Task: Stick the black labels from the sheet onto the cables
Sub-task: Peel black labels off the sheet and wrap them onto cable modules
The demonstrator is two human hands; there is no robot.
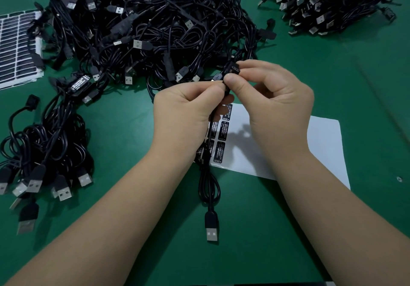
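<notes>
Both hands meet above the green table, holding one black cable (pixel 209 183) by its small controller block (pixel 232 71). My left hand (pixel 186 112) grips the cable just below the block. My right hand (pixel 275 99) pinches the block between thumb and fingers, where a black label with white print shows. The cable hangs down in a loop and ends in a USB plug (pixel 211 228) lying on the table. Under my hands lies a white label sheet (pixel 319 143) with a few black labels (pixel 221 150) left at its left end.
A big tangle of black USB cables (pixel 150 28) fills the far middle. A second pile (pixel 332 1) sits far right, a third bundle (pixel 44 152) at left. Another label sheet (pixel 17 48) lies far left, partly under cables. Green table (pixel 244 252) shows in front.
</notes>
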